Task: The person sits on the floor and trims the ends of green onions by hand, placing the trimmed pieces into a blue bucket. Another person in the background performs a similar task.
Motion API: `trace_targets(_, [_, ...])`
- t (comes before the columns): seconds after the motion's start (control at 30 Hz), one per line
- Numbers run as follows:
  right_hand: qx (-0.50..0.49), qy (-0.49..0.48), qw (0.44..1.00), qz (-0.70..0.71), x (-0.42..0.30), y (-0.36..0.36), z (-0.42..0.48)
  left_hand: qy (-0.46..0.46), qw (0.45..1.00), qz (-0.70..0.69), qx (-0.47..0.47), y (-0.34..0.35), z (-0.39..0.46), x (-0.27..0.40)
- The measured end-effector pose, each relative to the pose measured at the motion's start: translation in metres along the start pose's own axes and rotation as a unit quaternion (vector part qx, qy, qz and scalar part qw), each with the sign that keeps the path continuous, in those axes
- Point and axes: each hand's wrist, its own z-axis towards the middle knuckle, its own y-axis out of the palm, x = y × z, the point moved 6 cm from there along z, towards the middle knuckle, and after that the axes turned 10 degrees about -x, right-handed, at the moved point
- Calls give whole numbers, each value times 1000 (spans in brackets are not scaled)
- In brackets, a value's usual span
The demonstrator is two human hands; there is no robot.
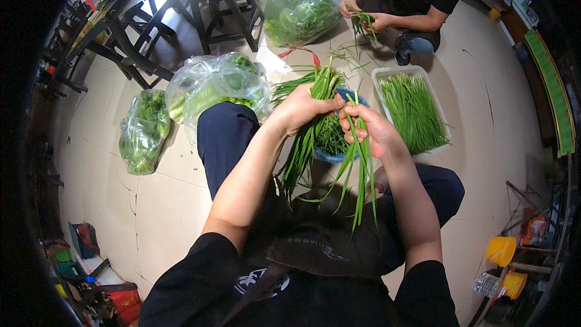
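Note:
A thick bunch of garlic chives (302,145) hangs from my left hand (303,106), which is closed around its pale stems. My right hand (367,125) grips a smaller bundle of chives (361,163) close beside it. Beneath both hands stands a blue plastic basket (333,158) holding loose green trimmings (333,134). More chives (290,87) lie on the floor behind my left hand. On the right, a white plastic basket (379,77) is filled with chives (411,109) laid side by side.
Clear bags of leafy greens (145,131) (218,84) (303,11) sit on the tiled floor at left and ahead. A co-worker (408,9) crouches at the upper right, holding chives. Dark wooden stools (227,9) stand at upper left, yellow buckets (500,251) at lower right.

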Motion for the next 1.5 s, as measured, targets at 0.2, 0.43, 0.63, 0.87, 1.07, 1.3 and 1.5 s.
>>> trace_targets(0.2, [136,-46,987,-71,-3,-26,3,17,991,111,79,10,-9,21])
trace_targets(0.43, [137,-69,988,1,-9,-36,-3,-32,983,-179,-9,7,-2,-3])
trace_targets(0.63, [89,-135,987,-4,-24,-23,-8,-73,975,-201,-63,17,-1,-17])
trace_targets(0.87, [119,-139,978,-102,-28,-12,-5,-91,963,-244,-67,33,1,-27])
trace_targets(1.07, [137,-152,979,-28,-31,-18,-11,-116,957,-261,-46,24,1,-29])
trace_targets(1.3, [124,-159,973,-115,-33,-23,-13,-128,965,-230,-15,24,-2,-26])
trace_targets(1.5, [130,-161,973,-100,-37,-20,-16,-116,972,-201,-23,18,-2,-22])
